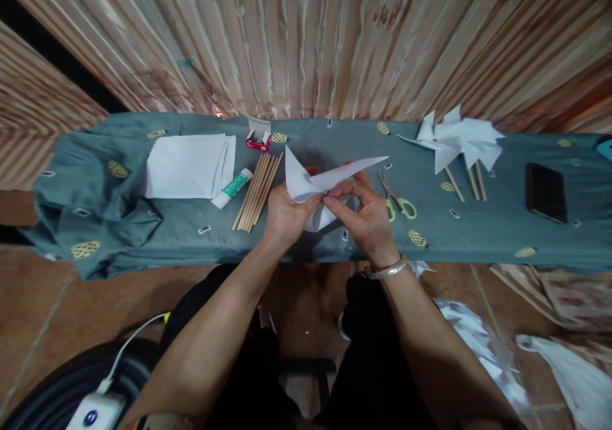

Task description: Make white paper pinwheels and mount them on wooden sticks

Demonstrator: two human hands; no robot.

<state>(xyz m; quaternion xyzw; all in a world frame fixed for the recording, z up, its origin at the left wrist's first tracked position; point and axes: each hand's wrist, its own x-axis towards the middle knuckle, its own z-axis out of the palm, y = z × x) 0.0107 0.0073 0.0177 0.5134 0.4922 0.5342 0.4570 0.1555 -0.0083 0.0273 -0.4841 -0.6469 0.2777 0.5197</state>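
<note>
A white paper pinwheel (300, 181), with its blades curled in, is held between both hands above the middle of the table. My left hand (285, 216) grips its left side, thumb near the centre. On the right side, my right hand (366, 216) pinches the paper close to the centre, its fingertips meeting there; whether a pin is between them is too small to tell. Just left of my left hand lies a bundle of wooden sticks (258, 191). Scissors (399, 201) with green handles lie beside my right hand, partly hidden by it.
Left on the cloth-covered table (478, 238) are a stack of white paper (186, 165), a glue stick (233, 188) and a red box of pins (258, 138). Finished pinwheels on sticks (461, 140) and a phone (546, 192) lie right. A curtain (306, 47) hangs behind.
</note>
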